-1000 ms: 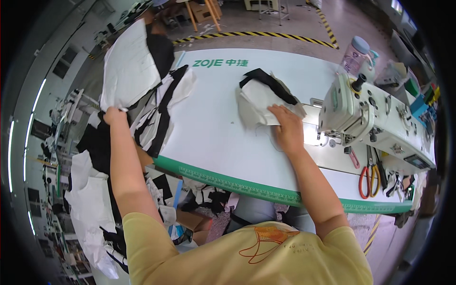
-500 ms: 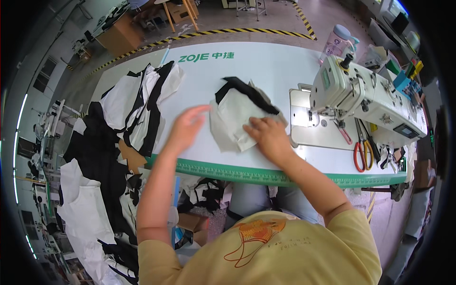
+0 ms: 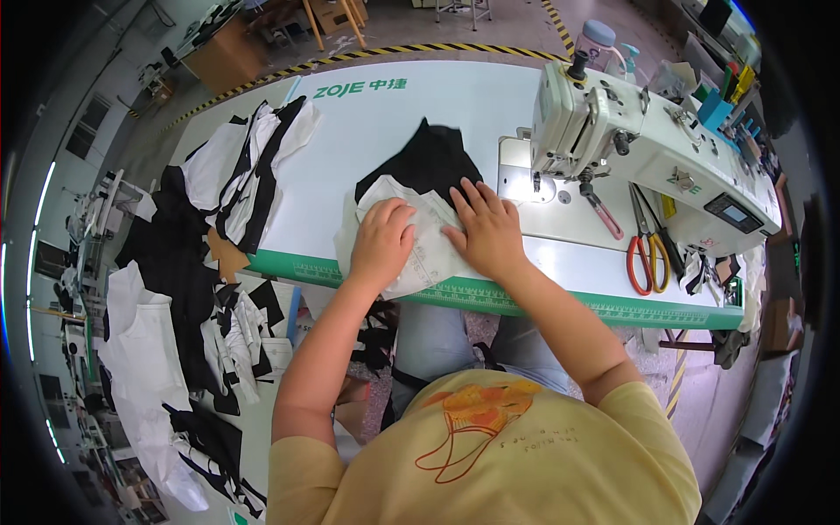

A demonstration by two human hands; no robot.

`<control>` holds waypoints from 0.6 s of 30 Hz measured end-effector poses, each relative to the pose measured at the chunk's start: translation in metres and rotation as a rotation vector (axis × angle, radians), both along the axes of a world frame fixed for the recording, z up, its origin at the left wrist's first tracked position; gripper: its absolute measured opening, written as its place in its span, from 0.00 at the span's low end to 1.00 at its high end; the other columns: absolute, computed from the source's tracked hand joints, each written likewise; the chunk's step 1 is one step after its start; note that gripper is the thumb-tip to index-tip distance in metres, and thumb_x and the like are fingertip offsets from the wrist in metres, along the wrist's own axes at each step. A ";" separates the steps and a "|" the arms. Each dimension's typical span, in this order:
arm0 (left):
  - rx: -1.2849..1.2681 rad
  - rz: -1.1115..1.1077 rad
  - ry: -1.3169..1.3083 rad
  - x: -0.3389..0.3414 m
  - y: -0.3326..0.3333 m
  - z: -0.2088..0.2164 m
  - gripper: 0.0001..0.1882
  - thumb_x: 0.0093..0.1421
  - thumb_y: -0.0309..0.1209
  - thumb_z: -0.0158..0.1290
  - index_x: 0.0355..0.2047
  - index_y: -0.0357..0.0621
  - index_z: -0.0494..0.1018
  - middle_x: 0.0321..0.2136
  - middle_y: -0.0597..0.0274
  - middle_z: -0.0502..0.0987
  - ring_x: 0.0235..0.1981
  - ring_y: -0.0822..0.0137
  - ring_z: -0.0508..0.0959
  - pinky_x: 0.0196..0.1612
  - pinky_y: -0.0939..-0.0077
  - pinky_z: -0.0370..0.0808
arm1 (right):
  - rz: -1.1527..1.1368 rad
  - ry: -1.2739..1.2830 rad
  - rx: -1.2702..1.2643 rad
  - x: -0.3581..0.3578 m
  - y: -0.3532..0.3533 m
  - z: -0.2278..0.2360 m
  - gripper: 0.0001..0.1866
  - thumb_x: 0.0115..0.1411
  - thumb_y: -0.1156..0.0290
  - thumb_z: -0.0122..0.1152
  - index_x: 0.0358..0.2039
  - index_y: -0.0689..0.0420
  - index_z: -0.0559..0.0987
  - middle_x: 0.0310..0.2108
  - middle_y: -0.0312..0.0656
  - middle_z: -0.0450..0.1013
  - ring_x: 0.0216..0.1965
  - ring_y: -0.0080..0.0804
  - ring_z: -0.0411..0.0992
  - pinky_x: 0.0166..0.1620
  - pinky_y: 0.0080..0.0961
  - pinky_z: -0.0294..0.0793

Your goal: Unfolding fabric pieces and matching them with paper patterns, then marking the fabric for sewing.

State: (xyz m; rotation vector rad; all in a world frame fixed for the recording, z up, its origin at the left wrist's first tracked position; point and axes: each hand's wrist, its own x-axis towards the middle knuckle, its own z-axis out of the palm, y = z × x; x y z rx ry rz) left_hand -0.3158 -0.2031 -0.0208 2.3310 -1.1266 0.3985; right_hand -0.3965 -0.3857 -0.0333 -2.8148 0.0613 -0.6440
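Note:
A white fabric piece point(image 3: 422, 254) with faint markings lies at the table's front edge, its lower end reaching over the green ruler strip. Beyond it spreads a black fabric piece point(image 3: 429, 159), partly covered by the white one. My left hand point(image 3: 383, 243) rests on the left part of the white piece, fingers slightly bent and pressing down. Across from it, my right hand point(image 3: 492, 234) lies with fingers spread at the right edge, its fingertips by the black cloth. Neither hand is closed around the fabric.
To the right stands a white sewing machine point(image 3: 647, 140). Scissors with red and yellow handles point(image 3: 646, 258) and a pink-handled tool point(image 3: 605, 217) lie below it. Black and white cut pieces point(image 3: 254, 171) are piled at the left. A bottle point(image 3: 595, 42) stands behind the machine.
The fabric has come nearer to me and more of its black part is spread out. My left hand, earlier raised beside the cloth, is now on it. The view has shifted slightly.

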 end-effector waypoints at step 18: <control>0.011 0.014 0.585 0.009 0.007 0.074 0.10 0.43 0.20 0.60 0.29 0.41 0.77 0.31 0.60 0.75 0.36 0.61 0.75 0.42 0.72 0.72 | 0.010 0.128 0.035 -0.039 -0.016 0.001 0.41 0.55 0.41 0.50 0.61 0.57 0.61 0.64 0.46 0.53 0.66 0.39 0.49 0.66 0.42 0.41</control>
